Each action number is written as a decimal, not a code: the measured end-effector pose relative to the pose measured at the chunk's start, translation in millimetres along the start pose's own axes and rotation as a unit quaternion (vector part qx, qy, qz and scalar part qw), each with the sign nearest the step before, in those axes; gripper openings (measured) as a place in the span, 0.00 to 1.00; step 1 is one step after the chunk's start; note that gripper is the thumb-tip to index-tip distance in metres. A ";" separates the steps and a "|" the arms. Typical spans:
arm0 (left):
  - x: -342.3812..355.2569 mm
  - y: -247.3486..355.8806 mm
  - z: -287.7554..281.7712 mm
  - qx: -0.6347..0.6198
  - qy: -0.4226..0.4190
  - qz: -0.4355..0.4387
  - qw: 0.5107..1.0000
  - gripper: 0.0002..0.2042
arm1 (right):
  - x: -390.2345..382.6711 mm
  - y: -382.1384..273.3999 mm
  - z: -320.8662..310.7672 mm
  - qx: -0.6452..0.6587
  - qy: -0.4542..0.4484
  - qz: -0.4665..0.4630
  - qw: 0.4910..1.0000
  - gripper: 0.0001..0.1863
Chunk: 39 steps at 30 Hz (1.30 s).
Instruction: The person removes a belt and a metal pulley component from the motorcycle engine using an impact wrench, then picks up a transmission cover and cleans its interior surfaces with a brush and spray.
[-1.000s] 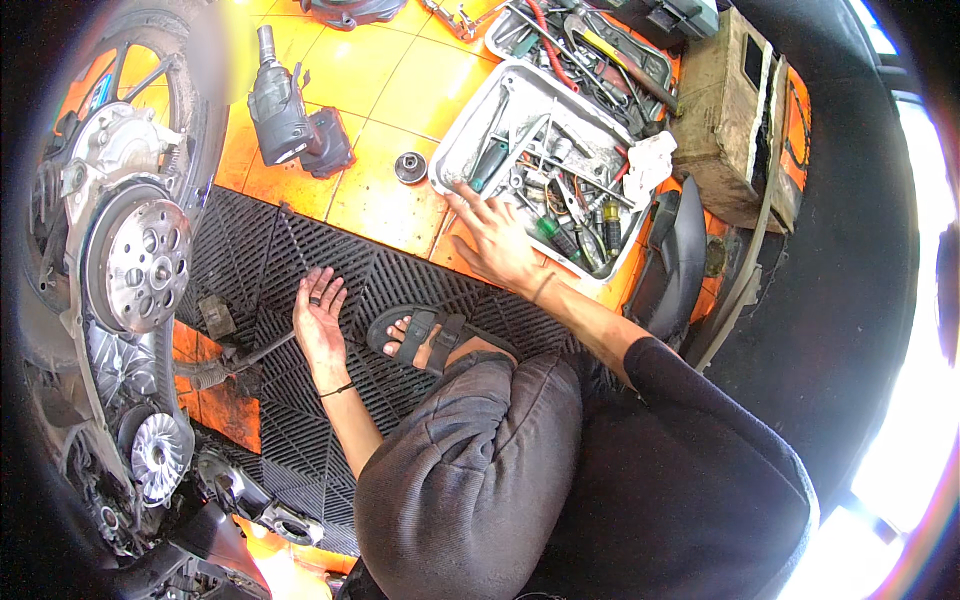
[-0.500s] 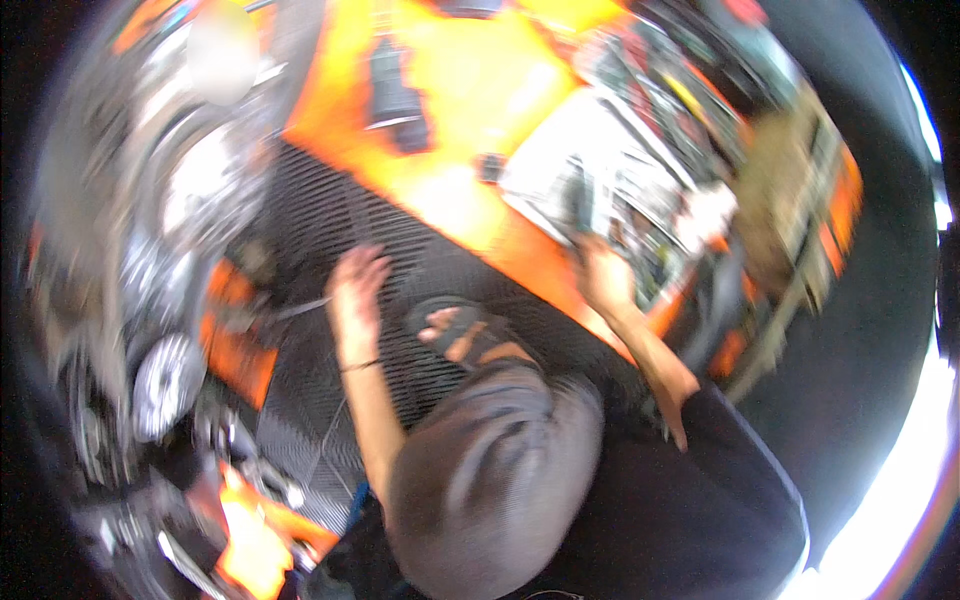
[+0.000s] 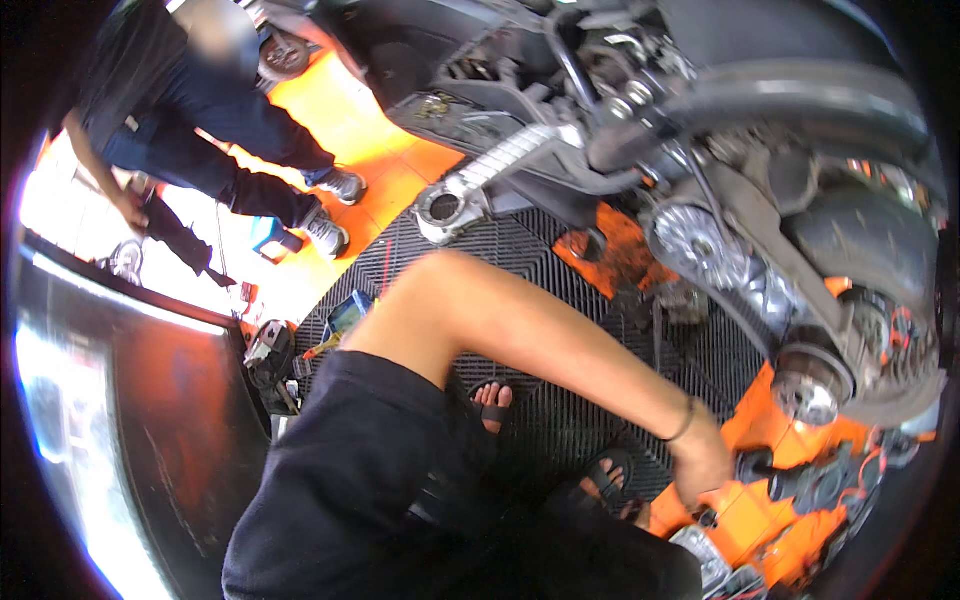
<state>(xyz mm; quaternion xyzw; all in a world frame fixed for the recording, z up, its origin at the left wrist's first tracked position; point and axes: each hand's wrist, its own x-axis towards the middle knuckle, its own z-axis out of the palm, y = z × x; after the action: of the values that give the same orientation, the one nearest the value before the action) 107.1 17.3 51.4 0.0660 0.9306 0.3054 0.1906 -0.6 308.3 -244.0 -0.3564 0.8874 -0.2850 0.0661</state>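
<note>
Grime-dark small parts (image 3: 800,485) lie on the orange floor (image 3: 760,510) beside the scooter's rear wheel (image 3: 880,300); one hand (image 3: 700,465) reaches there, fingers blurred, grip unclear. Likely slip: knocking parts away.

Single head view, fisheye, looking steeply down over the wearer's knee; faces a scooter (image 3: 720,200) close ahead on black matting (image 3: 560,420); a standing person (image 3: 190,110) far upper left.

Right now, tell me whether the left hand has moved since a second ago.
Yes. The left hand has gone from resting on the black grid mat to the mat's edge, by the orange floor below the scooter.
</note>
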 end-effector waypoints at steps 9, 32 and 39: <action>-333.9 -122.3 60.1 -0.105 -0.016 -0.431 0.896 0.22 | 6.9 -58.3 36.4 0.037 -0.096 -0.021 0.995 0.15; -572.5 -311.6 21.5 0.362 0.608 -0.437 0.555 0.21 | 180.0 22.5 -72.3 0.349 0.272 0.109 0.890 0.17; -579.5 -206.3 95.8 -0.176 0.616 -0.314 0.700 0.11 | 359.1 16.3 -111.2 0.762 -0.074 0.125 0.631 0.26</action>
<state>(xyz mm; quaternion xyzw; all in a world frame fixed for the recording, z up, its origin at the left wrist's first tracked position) 676.0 -235.3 40.3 -0.4680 0.7363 0.3583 -0.3324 -310.7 128.1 -130.0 -0.0845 0.3826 -0.8215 0.4143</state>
